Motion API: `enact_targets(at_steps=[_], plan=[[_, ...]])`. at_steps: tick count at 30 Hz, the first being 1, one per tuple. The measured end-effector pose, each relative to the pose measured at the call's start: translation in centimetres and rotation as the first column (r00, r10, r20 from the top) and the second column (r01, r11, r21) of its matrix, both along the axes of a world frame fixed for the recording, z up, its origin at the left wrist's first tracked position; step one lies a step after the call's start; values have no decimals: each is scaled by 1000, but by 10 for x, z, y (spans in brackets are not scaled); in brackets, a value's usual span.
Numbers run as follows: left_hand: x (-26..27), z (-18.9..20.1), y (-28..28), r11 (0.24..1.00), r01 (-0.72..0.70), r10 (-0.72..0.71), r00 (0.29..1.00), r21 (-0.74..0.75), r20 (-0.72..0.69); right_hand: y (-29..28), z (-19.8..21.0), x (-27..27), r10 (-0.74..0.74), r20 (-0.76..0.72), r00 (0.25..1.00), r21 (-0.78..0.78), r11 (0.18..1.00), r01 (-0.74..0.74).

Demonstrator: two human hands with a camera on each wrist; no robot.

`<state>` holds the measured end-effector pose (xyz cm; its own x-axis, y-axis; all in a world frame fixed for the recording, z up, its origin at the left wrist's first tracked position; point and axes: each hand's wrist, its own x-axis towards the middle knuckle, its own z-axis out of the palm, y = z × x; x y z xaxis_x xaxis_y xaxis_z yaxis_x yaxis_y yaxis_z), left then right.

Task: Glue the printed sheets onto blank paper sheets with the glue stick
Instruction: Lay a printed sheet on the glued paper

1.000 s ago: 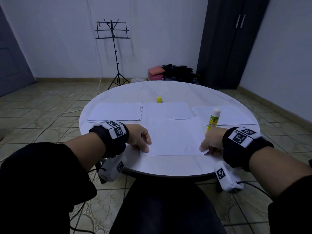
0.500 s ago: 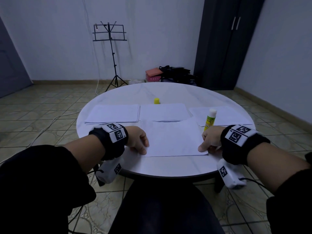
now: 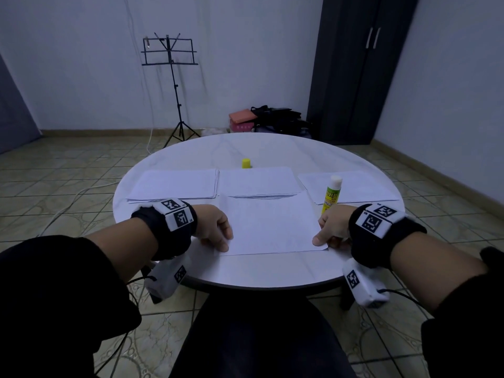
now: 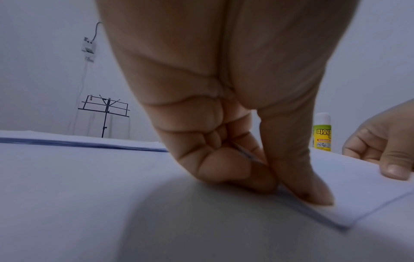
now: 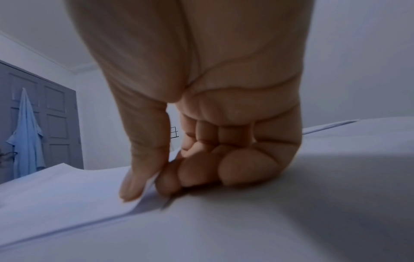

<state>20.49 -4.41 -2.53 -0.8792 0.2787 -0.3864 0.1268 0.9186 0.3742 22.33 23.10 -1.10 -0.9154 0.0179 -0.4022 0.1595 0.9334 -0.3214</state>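
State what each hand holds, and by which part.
Both pinch the front sheet: left hand its near left corner, right hand its near right corner.

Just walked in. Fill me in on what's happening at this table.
A person seated at the round white table pinches the near corners of a white paper sheet, left hand on one, right hand on the other. The uncapped yellow-labelled glue stick stands upright beside the right hand, untouched. Three paper stacks lie behind.
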Motion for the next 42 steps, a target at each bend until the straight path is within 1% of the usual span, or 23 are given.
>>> enact_targets(at_steps=[3, 9, 14, 16, 18, 22, 27, 31, 33, 35, 36, 38, 41, 42], plan=[[0, -1, 0, 1000, 6, -6, 1000, -3, -4, 0, 0, 0, -9, -10, 1000, -13, 1000, 9], [-2, -1, 0, 1000, 15, -15, 1000, -17, -3, 0, 0, 0, 12, -6, 1000, 14, 1000, -12], [-2, -1, 1, 1000, 15, -15, 1000, -20, 0, -8, 2, 1, 13, -22, 1000, 122, 992, -11], [-2, 0, 3, 999, 17, -18, 1000, -33, -4, -11, 2, 3, -9, -38, 999, 171, 985, 16], [-2, 1, 4, 998, 30, -30, 999, -60, -12, -12, 3, 5, 15, -62, 998, 230, 973, -1], [-5, 2, 5, 988, 40, -41, 999, -148, -8, -10, 9, 14, 67, -88, 994, 188, 981, -49], [-5, 3, 6, 959, 39, -43, 999, -280, -10, -3, 15, 15, 110, -24, 994, 154, 983, -105], [-5, 17, 11, 914, 81, -63, 996, -398, 58, -1, 14, 13, 113, -18, 993, 145, 983, -110], [-11, 24, 21, 871, 118, -97, 993, -477, 68, -1, 15, 13, 128, -13, 992, 155, 980, -124], [-24, 24, 36, 860, 117, -133, 991, -497, 3, -3, 17, 12, 154, -12, 988, 186, 971, -150], [-30, 22, 48, 870, 106, -144, 989, -481, -41, -4, 18, 12, 166, -12, 986, 202, 966, -160], [-34, 20, 79, 885, 140, -204, 974, -445, -98, -6, 18, 11, 181, -12, 983, 222, 959, -174], [-23, 16, 131, 878, 221, -278, 958, -425, -77, -7, 18, 7, 204, -10, 979, 246, 949, -196], [-18, 13, 145, 884, 251, -306, 948, -394, -83, -7, 19, 7, 214, -8, 977, 257, 944, -205]])
